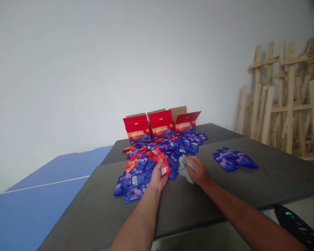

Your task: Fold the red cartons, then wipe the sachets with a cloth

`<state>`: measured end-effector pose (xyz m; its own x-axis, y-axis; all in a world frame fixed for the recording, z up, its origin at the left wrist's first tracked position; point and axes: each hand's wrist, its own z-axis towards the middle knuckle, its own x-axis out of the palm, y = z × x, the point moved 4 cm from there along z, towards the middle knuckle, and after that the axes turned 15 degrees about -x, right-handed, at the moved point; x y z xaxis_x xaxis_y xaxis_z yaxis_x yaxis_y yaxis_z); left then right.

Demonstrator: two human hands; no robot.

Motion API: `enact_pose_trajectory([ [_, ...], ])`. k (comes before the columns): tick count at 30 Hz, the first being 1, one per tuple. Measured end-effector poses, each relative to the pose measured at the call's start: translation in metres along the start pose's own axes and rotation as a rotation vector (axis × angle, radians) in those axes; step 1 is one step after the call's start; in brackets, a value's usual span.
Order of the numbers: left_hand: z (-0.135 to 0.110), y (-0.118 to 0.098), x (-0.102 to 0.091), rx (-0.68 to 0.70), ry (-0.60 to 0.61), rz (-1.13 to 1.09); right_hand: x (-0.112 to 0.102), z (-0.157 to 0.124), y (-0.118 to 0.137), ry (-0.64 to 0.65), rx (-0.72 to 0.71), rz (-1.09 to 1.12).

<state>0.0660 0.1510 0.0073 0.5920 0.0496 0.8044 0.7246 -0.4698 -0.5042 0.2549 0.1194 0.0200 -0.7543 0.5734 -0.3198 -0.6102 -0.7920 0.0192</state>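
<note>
Our bare forearms point(140, 216) stretch out over a dark grey tabletop point(251, 184), and we've got the left hand point(158, 177) pinching a glossy red sachet point(163, 166) at the edge of a heap of blue and red sachets point(178, 153)! Right hand point(197, 170) closes its fingers on a crumpled grey cloth point(184, 169), right beside that heap. Behind it, three open red cardboard boxes point(159, 123); off to the right, a smaller blue sachet cluster point(232, 160).

A plain white painted wall point(94, 69) rises behind the dark grey surface point(282, 181), with a pile of raw pine lath frames point(285, 101) leaning against it on the right. A blue table-tennis table point(42, 198) with a white line stands alongside on the left, and a pale floor point(199, 242) shows below the surface's near edge.
</note>
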Motion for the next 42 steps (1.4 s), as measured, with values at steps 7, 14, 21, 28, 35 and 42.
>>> enact_pose_trajectory([
  [7,-0.003,0.016,0.009,-0.14,0.15,0.125,0.017,0.002,0.043,0.292,-0.374,0.034],
  [14,-0.007,0.032,0.012,-0.256,0.251,0.302,0.028,-0.001,0.043,0.305,-0.338,-0.008],
  [21,-0.008,0.045,0.012,-0.317,0.317,0.452,0.016,-0.002,0.021,0.254,-0.169,-0.096],
  [28,-0.012,0.042,0.004,-0.283,0.203,0.624,0.012,-0.005,0.005,0.108,0.027,-0.098],
  [35,-0.017,0.033,0.01,-0.366,0.198,0.463,-0.002,-0.005,-0.018,-0.03,0.315,-0.115],
  [42,-0.012,0.027,0.012,-0.383,0.203,0.215,0.011,0.002,0.026,0.132,-0.128,0.019],
])
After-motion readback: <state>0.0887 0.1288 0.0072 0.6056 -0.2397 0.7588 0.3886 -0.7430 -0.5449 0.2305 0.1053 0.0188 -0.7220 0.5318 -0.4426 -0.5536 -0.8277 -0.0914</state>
